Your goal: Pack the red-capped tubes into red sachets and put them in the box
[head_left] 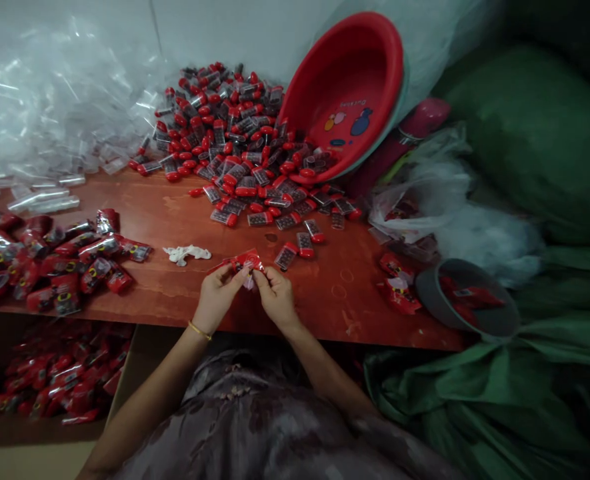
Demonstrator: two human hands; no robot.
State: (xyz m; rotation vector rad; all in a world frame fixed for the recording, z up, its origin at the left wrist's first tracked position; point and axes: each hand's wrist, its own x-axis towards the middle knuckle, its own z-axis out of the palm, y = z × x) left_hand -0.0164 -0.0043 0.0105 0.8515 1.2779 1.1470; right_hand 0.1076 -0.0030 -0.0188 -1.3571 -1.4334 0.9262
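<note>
My left hand (219,293) and my right hand (275,295) together pinch a small red printed packet (247,260) above the near edge of the red-brown table (175,207). The left wrist wears a thin gold bangle. Just beyond the packet lie loose red-capped clear tubes (285,255), and a large heap of the same tubes (235,133) spills toward the back. Filled red packets (59,260) are piled at the table's left.
A red plastic basin (347,93) leans tilted at the back right. Clear plastic sleeves (49,113) are heaped back left. A crumpled white scrap (187,253) lies mid-table. A grey bowl (467,300) sits at the right edge. A cardboard box of packets (55,373) stands below left.
</note>
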